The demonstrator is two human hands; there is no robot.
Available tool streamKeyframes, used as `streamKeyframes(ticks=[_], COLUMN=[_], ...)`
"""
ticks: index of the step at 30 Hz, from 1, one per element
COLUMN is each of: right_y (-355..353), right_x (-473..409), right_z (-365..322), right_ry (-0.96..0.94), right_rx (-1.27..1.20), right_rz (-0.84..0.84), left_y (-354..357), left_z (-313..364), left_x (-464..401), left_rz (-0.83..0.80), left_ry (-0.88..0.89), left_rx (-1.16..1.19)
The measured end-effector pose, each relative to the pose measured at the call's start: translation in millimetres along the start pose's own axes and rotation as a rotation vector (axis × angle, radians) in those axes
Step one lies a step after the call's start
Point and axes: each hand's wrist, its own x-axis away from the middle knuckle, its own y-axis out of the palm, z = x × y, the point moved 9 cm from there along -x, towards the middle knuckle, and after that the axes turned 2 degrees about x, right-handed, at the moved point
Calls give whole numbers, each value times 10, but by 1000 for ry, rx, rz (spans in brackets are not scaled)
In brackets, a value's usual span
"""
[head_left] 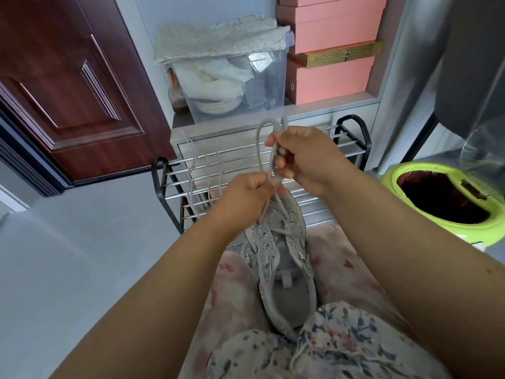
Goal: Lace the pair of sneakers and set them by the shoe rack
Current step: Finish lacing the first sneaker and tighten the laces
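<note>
The sneaker (281, 258) sits between the person's knees, toe pointing away, w/ its open top facing up. That keeps it steady so both hands are free for the lace. I see only one shoe; the other one is not in view.

The left hand (247, 201) is down low, right above the toe end. Its fingers (263, 184) are pinched shut on the lace (259, 149) close to the shoe, prob. to keep it tight so it won't slip back out. The right hand (303, 157) is higher up. It is closed around the rest of the lace, which makes a tall loop sticking up over the hand. Holding it high takes up the slack.

Some crossings of lace show on the front of the shoe, so the lacing looks partly done, but I can't tell how many holes are left.

The shoe rack (352, 132) stands just past the hands, black frame w/ shiny bars. Another thin lace (196, 176) hangs over its bars on the left, maybe kept there for the 2nd shoe. The sneaker is not by the rack yet, that comes later.
</note>
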Motion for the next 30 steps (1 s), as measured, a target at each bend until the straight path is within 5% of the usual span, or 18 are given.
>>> streamKeyframes(ticks=[11,25,30], right_y=[130,159,323], right_x=[308,160,-50], right_z=[446,308,-53], right_ry=[81,16,-38], right_rx=[623,372,305], right_rz=[-297,-245,-256], left_y=[-205,-192,-452], left_z=[138,173,527], left_x=[-146,-272,-383], left_rz=[162,118,168], left_ry=[-20,-95,-16], left_rx=[176,522,462])
